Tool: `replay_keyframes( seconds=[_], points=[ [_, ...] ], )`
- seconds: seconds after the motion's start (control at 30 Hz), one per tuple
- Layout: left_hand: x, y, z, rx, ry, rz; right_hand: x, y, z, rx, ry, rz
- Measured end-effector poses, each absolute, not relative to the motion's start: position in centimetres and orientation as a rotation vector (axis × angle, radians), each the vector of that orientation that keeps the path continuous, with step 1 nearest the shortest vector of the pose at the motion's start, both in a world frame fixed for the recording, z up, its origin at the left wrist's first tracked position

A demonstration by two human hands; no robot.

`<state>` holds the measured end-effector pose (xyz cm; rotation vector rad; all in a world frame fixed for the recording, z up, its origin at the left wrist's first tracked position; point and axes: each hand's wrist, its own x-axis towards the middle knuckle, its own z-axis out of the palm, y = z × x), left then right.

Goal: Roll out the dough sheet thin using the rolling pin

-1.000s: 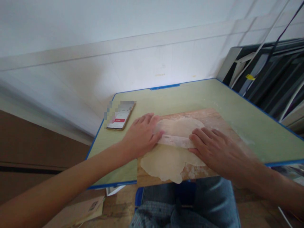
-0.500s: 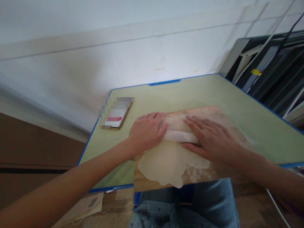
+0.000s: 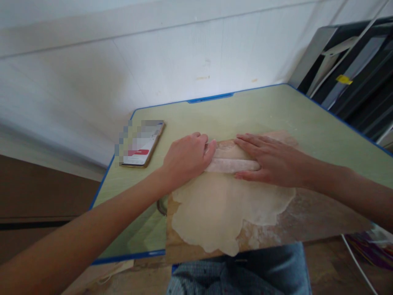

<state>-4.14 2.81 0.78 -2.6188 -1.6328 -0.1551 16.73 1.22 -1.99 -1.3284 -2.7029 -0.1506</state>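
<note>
A flour-dusted rolling pin (image 3: 231, 165) lies crosswise on a thin, uneven sheet of dough (image 3: 215, 213). My left hand (image 3: 190, 155) is curled over its left end, thumb along the near side. Over the right end rests my right hand (image 3: 267, 157), fingers long across the pin and thumb on the near side, so the pin sits between them. Both ends of the pin are hidden under the hands. The dough lies on a wooden board (image 3: 319, 213) with loose flour, its lower lobes close to the board's front edge.
Under the board is a pale green table (image 3: 196, 119) with a blue rim. A phone (image 3: 143, 147) lies to the left, its screen partly blurred out. Behind stands a white wall (image 3: 172, 65). Dark flat panels (image 3: 362, 73) lean at the right.
The view has shifted somewhat. The rolling pin and both hands sit farther from the dough's near edge, and more of the flattened sheet shows in front of them.
</note>
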Motion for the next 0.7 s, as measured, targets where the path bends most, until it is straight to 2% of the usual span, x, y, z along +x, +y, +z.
replay_keyframes(
  seconds=[0.23, 0.7],
  points=[
    [-3.8, 3.4, 0.5, -2.563, -1.64, -0.127, 16.7, 2.3, -1.4, -1.301, -2.725, -0.055],
    [-3.2, 4.8, 0.2, -2.462, -1.823, -0.141, 16.5, 3.3, -0.6, -1.266, -2.778, -0.118]
  ],
)
